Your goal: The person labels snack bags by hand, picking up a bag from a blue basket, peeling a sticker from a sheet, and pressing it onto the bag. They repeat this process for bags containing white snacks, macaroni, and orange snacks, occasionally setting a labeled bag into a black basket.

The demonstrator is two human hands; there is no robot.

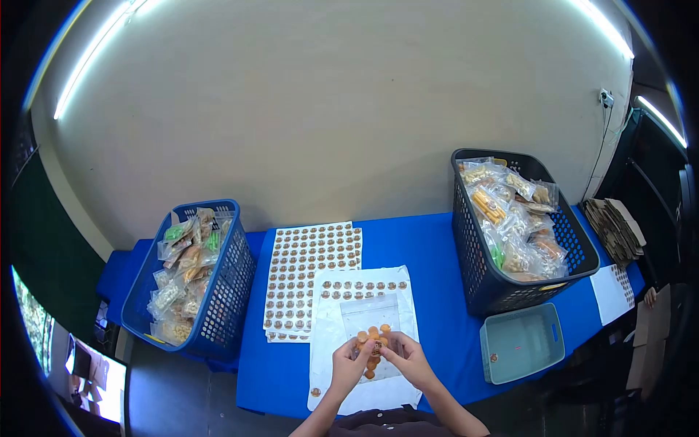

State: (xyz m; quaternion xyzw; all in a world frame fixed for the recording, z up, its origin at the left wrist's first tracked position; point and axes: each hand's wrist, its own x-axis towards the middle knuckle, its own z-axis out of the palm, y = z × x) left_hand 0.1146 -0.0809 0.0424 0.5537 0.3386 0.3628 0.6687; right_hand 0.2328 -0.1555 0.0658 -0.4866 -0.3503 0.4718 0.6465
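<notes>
A clear plastic bag with round orange-brown snacks in its lower part lies over a white sticker sheet. My left hand grips the bag from the left, fingers closed. From the right, my right hand pinches it, its thumb close to the left thumb. Between the two thumbs shows a small round brown sticker on the front of the bag. The sheet under the bag keeps rows of round stickers at its top and one at its lower left corner; much of it is bare backing.
Sheets full of round stickers lie on the blue tablecloth to the left. Baskets of bagged snacks, one blue and one dark, flank them. A grey-green tray, another sticker sheet and stacked cardboard are at right.
</notes>
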